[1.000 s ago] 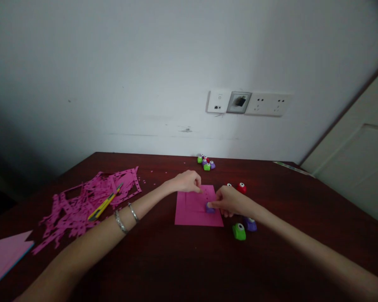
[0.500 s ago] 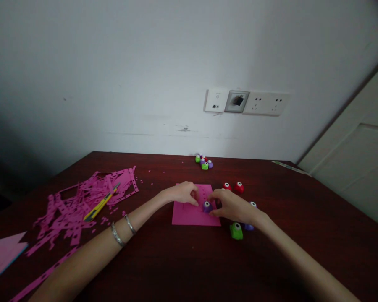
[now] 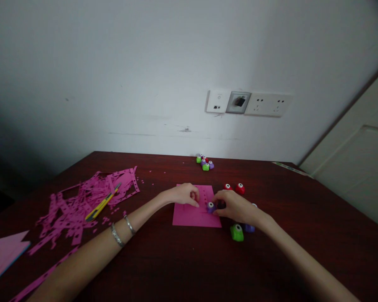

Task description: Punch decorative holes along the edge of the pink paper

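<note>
A pink sheet of paper (image 3: 192, 218) lies flat on the dark wooden table, with a row of small punched holes (image 3: 205, 195) running down its right half. My right hand (image 3: 234, 205) has thumb and fingers round a small purple craft punch (image 3: 211, 206) with a white round button, over the paper's right part. Over the sheet's left part rests my left hand (image 3: 185, 195), its fingers loosely curled and the thumb apart from them, nothing visible between. Beside my right wrist sit a green punch (image 3: 237, 233) and a purple punch (image 3: 249, 227), the latter partly hidden.
Two red punches (image 3: 240, 188) stand beyond my right hand; several more punches (image 3: 206, 166) cluster near the wall. Pink paper scraps (image 3: 72, 214) spread over the left side, with a yellow utility knife (image 3: 102, 202) on top. Folded pink paper (image 3: 6, 256) lies at the left edge.
The purple punch has shifted slightly right, towards my right hand, whose fingers are now closer round it. My left hand has hardly moved. The view has shifted a little.
</note>
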A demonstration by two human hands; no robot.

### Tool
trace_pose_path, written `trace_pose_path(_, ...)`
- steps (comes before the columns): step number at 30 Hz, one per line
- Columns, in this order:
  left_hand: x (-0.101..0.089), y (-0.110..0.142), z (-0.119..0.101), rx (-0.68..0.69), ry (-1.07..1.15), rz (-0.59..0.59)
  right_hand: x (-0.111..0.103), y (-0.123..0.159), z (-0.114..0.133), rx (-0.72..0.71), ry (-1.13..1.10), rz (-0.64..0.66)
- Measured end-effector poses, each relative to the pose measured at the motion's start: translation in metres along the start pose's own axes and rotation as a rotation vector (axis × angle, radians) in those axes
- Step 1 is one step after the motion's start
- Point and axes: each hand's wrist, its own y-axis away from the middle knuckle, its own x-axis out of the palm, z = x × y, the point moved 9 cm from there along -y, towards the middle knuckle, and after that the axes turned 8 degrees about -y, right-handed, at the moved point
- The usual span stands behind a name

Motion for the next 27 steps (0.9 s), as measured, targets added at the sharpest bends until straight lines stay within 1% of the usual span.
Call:
trace_pose_path(5, 0.001, 0.001, 0.000, -0.006, 0.013, 0.016, -0.017, 0.005, 0.001, 0.007, -0.008, -0.009)
trace_pose_path(7, 0.001, 0.002, -0.001, 0.007, 0.019, 0.014, -0.029, 0.007, -0.006, 0.028, -0.003, -0.044)
trace_pose_path(11, -0.001, 0.003, -0.003, 0.011, 0.031, 0.011, -0.055, 0.012, -0.033, 0.109, -0.019, -0.131)
trace_pose_path(15, -0.002, 0.004, -0.005, 0.011, 0.030, 0.008, -0.073, 0.016, -0.066, 0.246, 0.056, -0.224)
trace_pose_path(18, -0.002, 0.004, -0.006, 0.014, 0.031, 0.009, -0.074, 0.018, -0.087, 0.332, 0.082, -0.252)
trace_pose_path(20, -0.002, 0.004, -0.007, 0.018, 0.035, 0.011, -0.071, 0.018, -0.096, 0.361, 0.076, -0.233)
trace_pose_path(24, -0.004, 0.005, -0.009, 0.012, 0.033, 0.007, -0.066, 0.021, -0.102, 0.356, 0.046, -0.150)
trace_pose_path(27, -0.004, 0.006, -0.009, -0.002, 0.037, 0.013, -0.062, 0.023, -0.105, 0.382, 0.015, -0.084)
